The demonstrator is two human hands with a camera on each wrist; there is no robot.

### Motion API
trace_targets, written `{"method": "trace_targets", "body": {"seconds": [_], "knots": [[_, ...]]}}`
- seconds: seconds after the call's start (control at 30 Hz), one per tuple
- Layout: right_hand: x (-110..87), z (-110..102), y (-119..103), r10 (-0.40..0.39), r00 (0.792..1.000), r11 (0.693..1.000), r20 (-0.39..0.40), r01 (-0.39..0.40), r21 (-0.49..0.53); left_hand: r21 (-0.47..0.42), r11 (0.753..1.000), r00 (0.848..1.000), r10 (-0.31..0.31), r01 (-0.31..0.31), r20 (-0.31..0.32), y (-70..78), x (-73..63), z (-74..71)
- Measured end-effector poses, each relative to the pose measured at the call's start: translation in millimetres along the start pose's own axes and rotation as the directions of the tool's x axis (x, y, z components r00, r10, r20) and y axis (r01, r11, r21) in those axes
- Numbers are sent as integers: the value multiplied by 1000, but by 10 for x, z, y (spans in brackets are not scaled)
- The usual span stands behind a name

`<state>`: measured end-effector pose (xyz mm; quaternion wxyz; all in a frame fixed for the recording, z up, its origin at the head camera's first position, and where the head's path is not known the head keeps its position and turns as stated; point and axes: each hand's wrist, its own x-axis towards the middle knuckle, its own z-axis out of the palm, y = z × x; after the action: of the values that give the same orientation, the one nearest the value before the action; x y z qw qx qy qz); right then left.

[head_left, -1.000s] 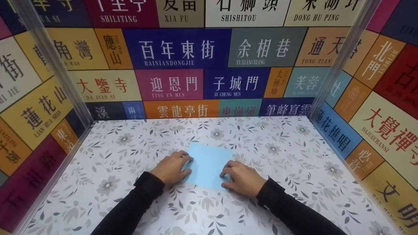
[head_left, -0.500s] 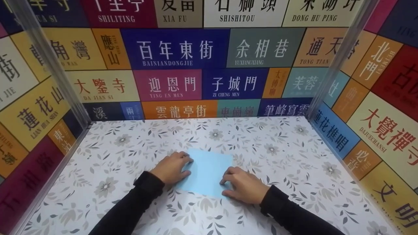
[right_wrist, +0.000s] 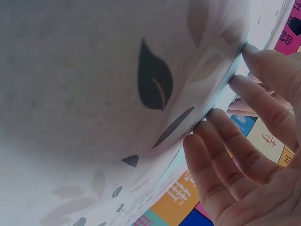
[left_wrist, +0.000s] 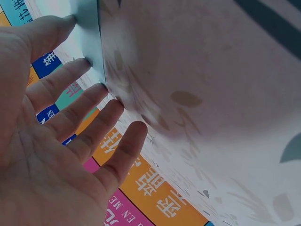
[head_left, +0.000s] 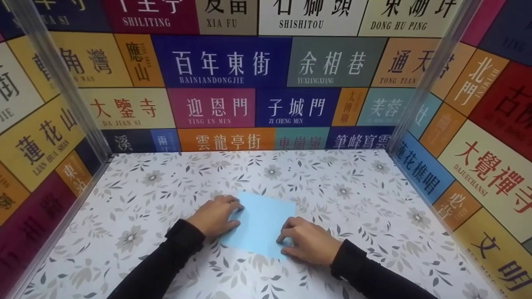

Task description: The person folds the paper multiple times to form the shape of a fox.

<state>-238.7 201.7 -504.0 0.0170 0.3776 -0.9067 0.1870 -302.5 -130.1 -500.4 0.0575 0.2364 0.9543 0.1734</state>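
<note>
A light blue square sheet of paper [head_left: 259, 224] lies flat on the flower-patterned table, a little turned. My left hand [head_left: 216, 216] rests at its left edge; thumb and fingertips touch the paper there. In the left wrist view, the fingers of the left hand [left_wrist: 70, 122] are spread and fairly straight, tips down along the paper's edge [left_wrist: 89, 37]. Across the sheet, my right hand [head_left: 309, 241] touches the right edge with its fingertips, fingers gently bent. The right wrist view shows the right hand [right_wrist: 249, 146] with its tips lined up along that edge.
The white table [head_left: 332, 166] has a grey leaf and flower print. Behind it stands a wall [head_left: 224, 62] of coloured signs with Chinese characters. Sign-covered side panels [head_left: 478, 166] enclose the left and right, with clear strips [head_left: 89, 108] at the corners.
The blue paper has slid toward me and turned slightly. My right hand has come nearer along with it, while the left hand has shifted only a little.
</note>
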Motion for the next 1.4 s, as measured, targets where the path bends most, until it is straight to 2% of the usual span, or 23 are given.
{"method": "trace_targets", "body": {"seconds": [0.2,0.33,0.57,0.87,1.13,1.4], "knots": [[29,13,40,-46,997,997,-64,49,55,-13,1000,1000,-4,3,-6,-17,-26,10],[56,9,67,-76,991,995,-114,82,56,-6,1000,1000,11,-11,-27,-40,-22,29],[36,39,55,-43,995,998,-88,46,34,-5,1000,999,19,-19,-33,-58,-2,66],[32,73,26,-39,993,999,-114,40,7,-3,999,996,50,-50,-69,-78,31,54],[38,69,27,-26,994,999,-105,29,29,1,999,993,46,-47,-106,-91,126,15],[29,100,49,-10,992,999,-125,14,31,54,998,987,-26,35,-156,-145,352,4]]}}
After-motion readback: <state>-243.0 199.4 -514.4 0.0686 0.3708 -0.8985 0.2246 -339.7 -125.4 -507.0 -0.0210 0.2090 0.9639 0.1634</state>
